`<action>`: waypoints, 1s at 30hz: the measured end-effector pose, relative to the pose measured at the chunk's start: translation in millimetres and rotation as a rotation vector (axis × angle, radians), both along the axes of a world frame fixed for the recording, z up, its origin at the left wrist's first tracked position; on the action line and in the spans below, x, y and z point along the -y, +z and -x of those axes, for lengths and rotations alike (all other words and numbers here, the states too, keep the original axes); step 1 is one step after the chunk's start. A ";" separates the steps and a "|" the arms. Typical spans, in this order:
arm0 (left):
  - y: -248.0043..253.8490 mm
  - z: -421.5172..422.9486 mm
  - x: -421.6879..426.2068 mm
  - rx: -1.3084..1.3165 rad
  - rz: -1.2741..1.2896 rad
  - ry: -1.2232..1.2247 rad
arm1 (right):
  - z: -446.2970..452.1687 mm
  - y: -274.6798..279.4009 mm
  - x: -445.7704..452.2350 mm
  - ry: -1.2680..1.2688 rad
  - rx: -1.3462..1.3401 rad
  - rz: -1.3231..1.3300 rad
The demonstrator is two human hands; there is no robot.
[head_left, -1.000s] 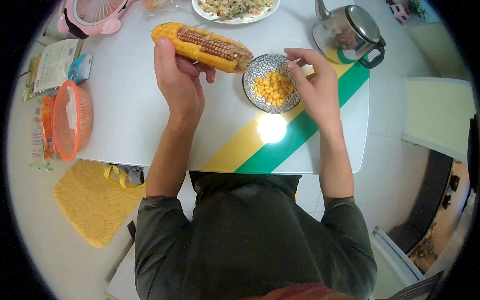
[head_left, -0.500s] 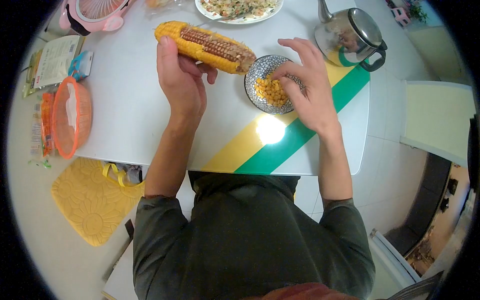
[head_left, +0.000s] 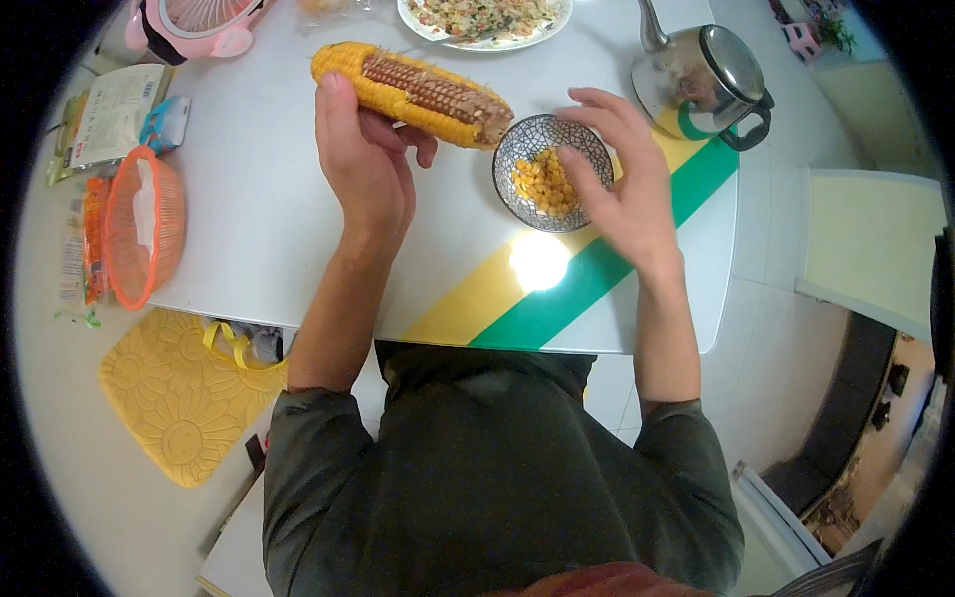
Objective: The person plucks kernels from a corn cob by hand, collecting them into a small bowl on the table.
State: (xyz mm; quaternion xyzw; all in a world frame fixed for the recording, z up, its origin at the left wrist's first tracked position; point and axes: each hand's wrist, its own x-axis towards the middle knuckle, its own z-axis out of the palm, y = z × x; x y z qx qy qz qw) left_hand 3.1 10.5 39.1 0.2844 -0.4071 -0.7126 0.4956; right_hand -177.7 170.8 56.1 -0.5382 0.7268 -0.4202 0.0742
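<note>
An ear of corn (head_left: pixel 423 95) is held by my left hand (head_left: pixel 363 164), tilted with its right end lower. Several rows along its upper side are stripped to the brown cob; yellow kernels still cover the rest. Just right of the corn stands a small bowl (head_left: pixel 512 189) with a black-and-white crackle pattern. Loose corn kernels (head_left: pixel 544 182) lie in it. My right hand (head_left: pixel 627 184) is over the bowl's right rim, thumb and fingers apart, with nothing visible between them.
A plate of fried rice (head_left: pixel 482 43) is at the back of the white table (head_left: pixel 269 229). The metal kettle (head_left: pixel 696 80) stands at the back right. On the left are a pink fan (head_left: pixel 199 25), an orange basket (head_left: pixel 149 284) and food packets (head_left: pixel 114 114).
My right hand has lifted a little away from the kernels to the right, and its fingers have spread. The left hand keeps the corn in nearly the same place.
</note>
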 end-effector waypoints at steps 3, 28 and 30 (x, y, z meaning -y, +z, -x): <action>-0.2 0.0 0.9 -0.013 -0.004 0.017 | 2.7 0.1 -1.2 -0.165 0.047 -0.206; -2.3 -6.0 6.5 -0.042 0.051 0.027 | 31.1 -34.0 -1.1 -0.248 0.297 -0.065; -1.1 -4.6 3.9 -0.040 0.063 0.028 | 24.3 -31.9 0.0 -0.217 0.277 -0.092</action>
